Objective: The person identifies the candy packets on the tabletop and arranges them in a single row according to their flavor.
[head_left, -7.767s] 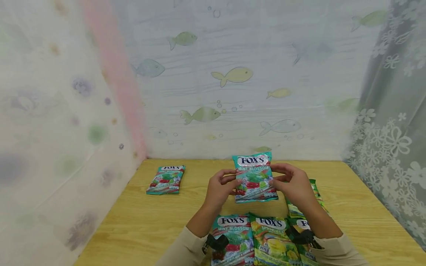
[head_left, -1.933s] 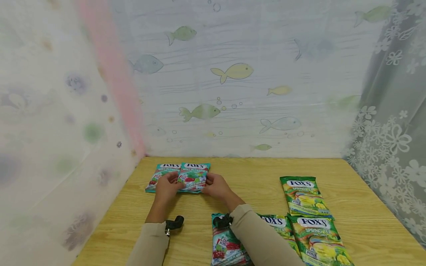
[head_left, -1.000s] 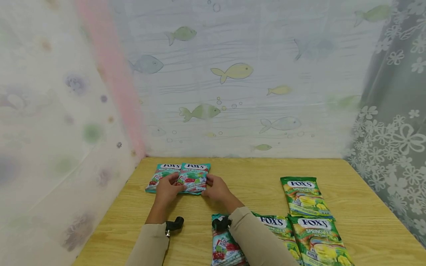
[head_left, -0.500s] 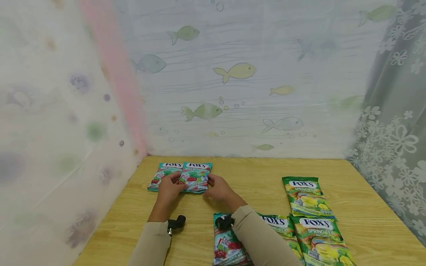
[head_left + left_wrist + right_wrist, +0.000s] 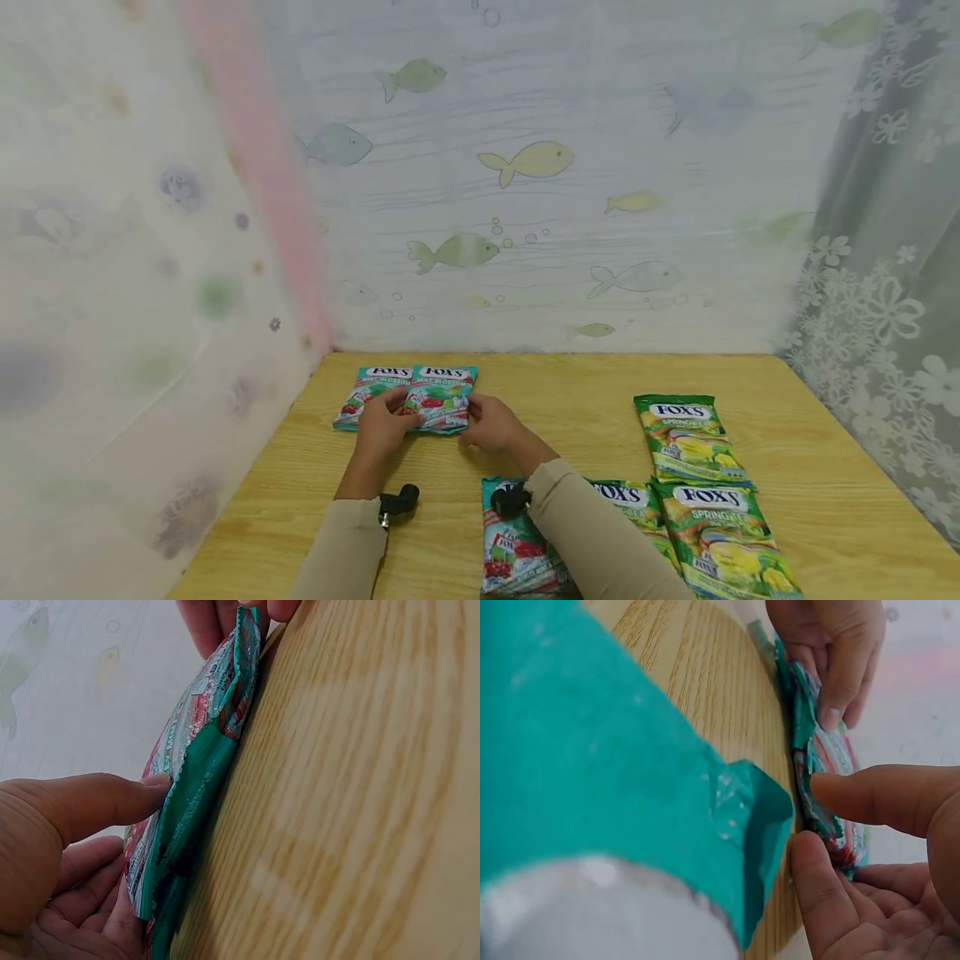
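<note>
A teal and red Fox's Mint Blossom candy bag (image 5: 442,393) lies at the far left of the wooden table, its left edge over a matching candy bag (image 5: 366,398). My left hand (image 5: 382,429) holds its left side; in the left wrist view the thumb (image 5: 112,799) presses the bag's near edge while the other fingers reach behind it. At the right side, my right hand (image 5: 497,427) holds the bag's edge, and the right wrist view has its thumb (image 5: 889,796) on top with fingers (image 5: 825,900) below.
Near the front lie another Mint Blossom bag (image 5: 517,546) and a Spring Tea bag (image 5: 626,500), both partly under my right sleeve. Two more green Spring Tea bags (image 5: 690,442) sit at the right. A fish-patterned curtain (image 5: 540,275) hangs behind the table (image 5: 555,400).
Several seconds ago both hands held the bag up over the table's middle; it now lies at the far left beside its match. Over the last second the hands have barely moved.
</note>
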The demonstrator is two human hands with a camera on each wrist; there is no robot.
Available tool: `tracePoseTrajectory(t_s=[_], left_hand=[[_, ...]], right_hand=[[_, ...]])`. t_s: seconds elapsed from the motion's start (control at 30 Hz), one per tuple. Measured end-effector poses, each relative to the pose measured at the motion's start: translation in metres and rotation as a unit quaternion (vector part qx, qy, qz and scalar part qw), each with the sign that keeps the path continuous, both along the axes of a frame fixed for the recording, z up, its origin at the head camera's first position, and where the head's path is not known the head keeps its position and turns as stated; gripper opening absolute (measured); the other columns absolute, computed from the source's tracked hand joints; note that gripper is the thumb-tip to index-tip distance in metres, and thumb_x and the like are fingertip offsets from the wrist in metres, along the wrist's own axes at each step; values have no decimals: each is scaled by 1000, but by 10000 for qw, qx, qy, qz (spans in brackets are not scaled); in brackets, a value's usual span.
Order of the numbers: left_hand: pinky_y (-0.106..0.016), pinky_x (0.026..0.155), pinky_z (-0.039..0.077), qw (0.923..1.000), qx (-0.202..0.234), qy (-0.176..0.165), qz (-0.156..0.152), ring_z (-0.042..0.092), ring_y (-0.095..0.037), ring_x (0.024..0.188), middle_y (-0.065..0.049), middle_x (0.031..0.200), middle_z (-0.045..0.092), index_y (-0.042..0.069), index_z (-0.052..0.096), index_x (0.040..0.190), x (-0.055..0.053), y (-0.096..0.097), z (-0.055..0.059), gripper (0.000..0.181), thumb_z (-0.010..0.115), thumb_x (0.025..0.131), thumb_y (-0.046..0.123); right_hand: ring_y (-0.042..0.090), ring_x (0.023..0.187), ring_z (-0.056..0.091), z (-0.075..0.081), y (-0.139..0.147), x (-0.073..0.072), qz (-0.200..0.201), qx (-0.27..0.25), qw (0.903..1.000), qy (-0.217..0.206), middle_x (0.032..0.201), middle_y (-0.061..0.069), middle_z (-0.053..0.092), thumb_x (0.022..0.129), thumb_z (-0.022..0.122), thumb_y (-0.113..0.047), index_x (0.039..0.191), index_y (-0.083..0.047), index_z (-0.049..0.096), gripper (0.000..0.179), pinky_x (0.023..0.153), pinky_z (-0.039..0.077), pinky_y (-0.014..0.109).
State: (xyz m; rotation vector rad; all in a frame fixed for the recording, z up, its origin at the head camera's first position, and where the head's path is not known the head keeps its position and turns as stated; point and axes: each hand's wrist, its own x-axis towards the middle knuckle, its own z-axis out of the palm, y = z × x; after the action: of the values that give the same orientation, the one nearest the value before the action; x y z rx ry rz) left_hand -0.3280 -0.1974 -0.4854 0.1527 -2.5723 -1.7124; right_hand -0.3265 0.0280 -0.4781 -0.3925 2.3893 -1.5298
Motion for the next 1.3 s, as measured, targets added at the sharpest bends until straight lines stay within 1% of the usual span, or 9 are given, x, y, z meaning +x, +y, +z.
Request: tracePoseTrajectory(t_s=[0.27,0.4,0.57,0.67,0.77,0.83,0.93,1.13,1.3], left_hand=[[-49,114,47,9995,304,-50,-108,43,-37,148,-18,156,50,6,50,152,-1,-2,-2,67,79,91,8],[-49,114,46,9992,371,109,-122,43,-37,148,-19,157,49,5,48,154,-1,-2,1,68,77,92,6],[-56,108,50,9981,-427,436,-53,46,-44,143,-22,157,46,5,49,153,7,7,9,70,79,90,11],[-59,103,52,9904,-1131,780,-128,49,-45,139,-21,156,46,7,55,149,15,18,12,68,83,88,17],[-61,103,52,9815,-1479,1170,-318,51,-45,136,-21,154,48,6,60,143,23,31,16,62,84,87,20],[-61,103,52,9795,-1480,1282,-470,52,-44,135,-20,152,51,6,61,142,29,39,19,61,85,88,22],[-57,99,56,9812,-1303,1206,-762,59,-40,129,-18,145,58,7,60,143,37,50,23,64,85,88,28],[-44,87,62,9845,-824,756,-1350,68,-30,114,-12,135,66,7,59,145,44,64,27,71,82,88,43],[-38,77,63,9816,-350,-100,-1872,69,-21,101,-11,125,68,4,61,141,50,66,23,72,81,88,49]], right_hand=[[34,151,39,3,4,6,137,522,9984,187,163,18,41,86,82,-8,159,2,34,88,120,40,47],[38,147,44,10,9,9,190,967,9942,436,157,21,47,88,81,-16,158,1,38,83,116,44,53],[39,147,44,15,20,14,240,819,9956,380,161,20,42,91,79,-18,159,1,35,84,115,44,55],[40,148,43,15,27,19,329,446,9982,222,164,19,39,92,78,-16,160,2,33,83,115,44,54],[39,145,47,16,33,26,429,322,9981,302,161,19,43,94,76,-16,158,1,38,77,113,47,54],[38,143,51,19,36,31,475,320,9972,486,158,19,48,95,75,-18,156,1,42,71,112,48,54],[40,139,54,27,42,38,522,253,9958,706,153,21,53,98,72,-18,153,0,47,63,109,51,54],[42,132,59,41,64,52,600,301,9932,953,145,17,60,100,68,-18,146,-5,57,49,101,57,50],[38,125,65,44,86,62,710,429,9907,1076,138,14,65,99,72,-22,137,-9,65,40,96,60,46]])
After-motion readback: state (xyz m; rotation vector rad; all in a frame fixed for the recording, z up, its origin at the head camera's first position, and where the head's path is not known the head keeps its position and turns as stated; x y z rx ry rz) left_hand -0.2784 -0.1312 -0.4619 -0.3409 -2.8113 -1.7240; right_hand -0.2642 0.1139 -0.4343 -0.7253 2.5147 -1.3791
